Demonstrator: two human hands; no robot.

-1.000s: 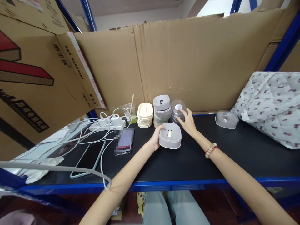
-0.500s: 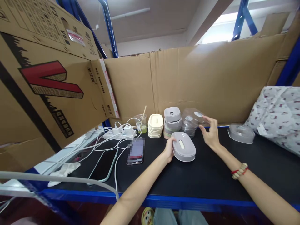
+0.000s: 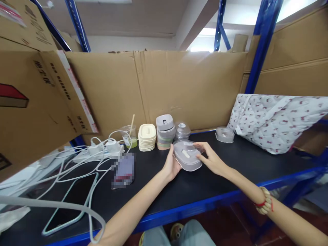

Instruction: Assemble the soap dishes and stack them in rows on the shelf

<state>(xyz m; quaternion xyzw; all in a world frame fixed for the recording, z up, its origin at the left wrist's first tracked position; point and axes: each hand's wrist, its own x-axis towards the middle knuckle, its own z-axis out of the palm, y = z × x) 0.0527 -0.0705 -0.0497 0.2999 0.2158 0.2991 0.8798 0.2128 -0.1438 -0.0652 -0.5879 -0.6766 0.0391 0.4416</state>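
Note:
My left hand [image 3: 171, 166] grips a grey rounded box [image 3: 190, 166] with a slot in its top, holding it from the left side just over the black table. My right hand [image 3: 212, 159] pinches a clear plastic cover [image 3: 189, 145] by its right edge. This cover lies over the top of the grey box; how closely it fits I cannot tell. Just behind are a stack of clear covers [image 3: 182, 130], a stack of grey boxes [image 3: 165, 131] and a stack of cream lids [image 3: 147, 136].
Another grey box with a clear cover [image 3: 224, 134] rests at the right, beside a patterned white bag [image 3: 279, 119]. Leftward are a phone [image 3: 73, 198], a blurred-out device [image 3: 124, 169], a power strip [image 3: 102, 152] with tangled cables and a drink cup [image 3: 132, 140]. Cardboard [image 3: 194, 92] walls the back.
My right hand has brought the clear cover from beside the stacks down onto the grey box. The view has turned right, showing more of the bag.

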